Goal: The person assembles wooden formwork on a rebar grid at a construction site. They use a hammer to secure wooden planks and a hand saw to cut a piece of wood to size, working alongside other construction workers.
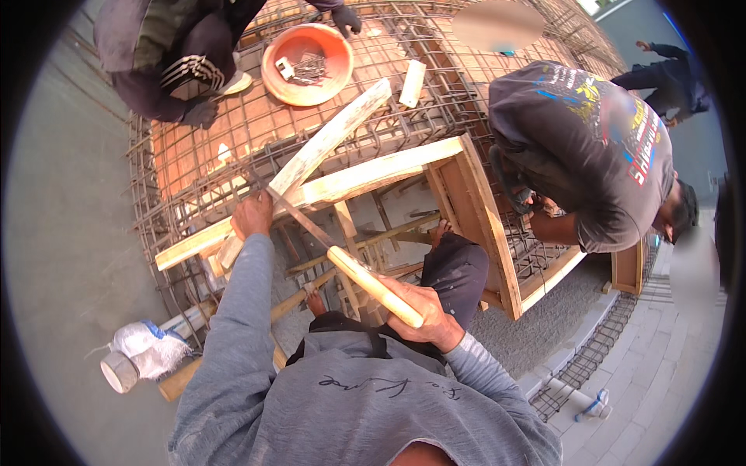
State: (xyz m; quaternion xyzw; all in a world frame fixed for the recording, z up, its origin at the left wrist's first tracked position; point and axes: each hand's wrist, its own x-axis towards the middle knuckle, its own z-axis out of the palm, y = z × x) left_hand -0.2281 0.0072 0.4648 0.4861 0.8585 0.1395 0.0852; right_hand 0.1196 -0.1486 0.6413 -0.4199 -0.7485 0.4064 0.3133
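My right hand [423,312] is wrapped round the pale wooden handle of a long, narrow-bladed tool [365,277]. Its thin brownish metal blade points up and left, across the plank; whether it is a saw or a knife I cannot tell. Gripping the edge of a rough wooden plank [334,132], my left hand [252,215] is close to the blade's far part. The plank lies slantwise over a long timber beam [365,180] of a wooden frame, its near end below my left hand.
An orange basin [291,93] holding nails or similar metal pieces sits on the rebar mesh [186,155]. A short wood block [413,84] lies nearby. One person [179,54] crouches at upper left, another [583,147] bends at right. Below the beam is an opening with wooden struts [346,221].
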